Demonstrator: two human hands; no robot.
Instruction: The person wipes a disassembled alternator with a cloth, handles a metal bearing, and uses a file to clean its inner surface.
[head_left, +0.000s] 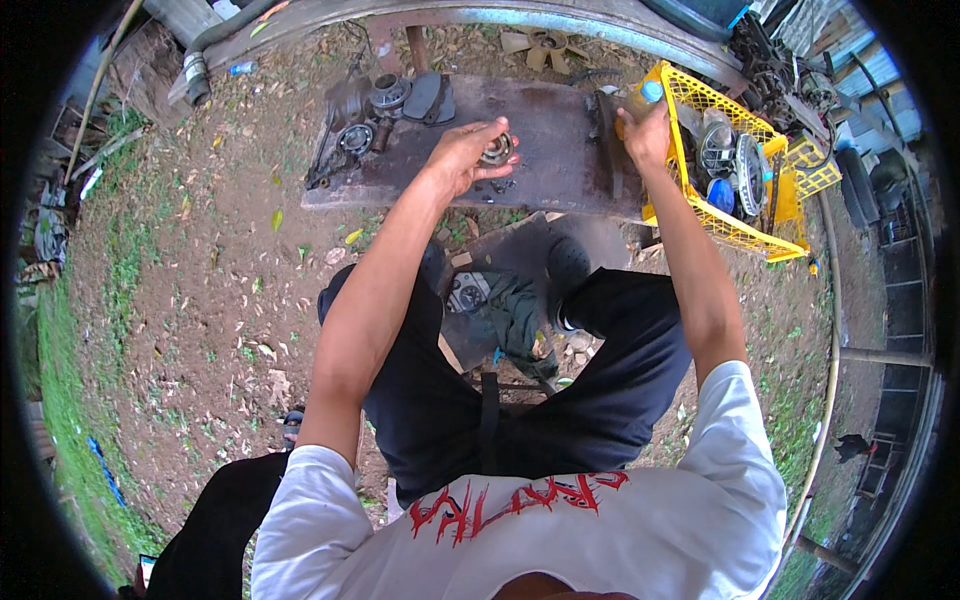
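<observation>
Over the middle of the dark work board (550,125), my left hand (465,158) holds a round metal ball bearing (497,150) between its thumb and fingers. My right hand (645,138) is at the left side of a yellow plastic crate (740,235). Its fingers curl around something yellow-orange, mostly hidden by the hand. Just above that hand shows a light-blue cap (652,92). Greasy metal parts lie on the board's left end: a round housing (390,92), a ringed part (355,140) and a flat dark plate (430,98).
Inside the crate are a spoked metal wheel-like part (750,175) and a blue round item (720,195). A fan blade (545,48) lies beyond the board. Between my feet sit a metal part (468,293) and dark cloth (515,315). Another person's dark-clothed leg (215,530) is at lower left.
</observation>
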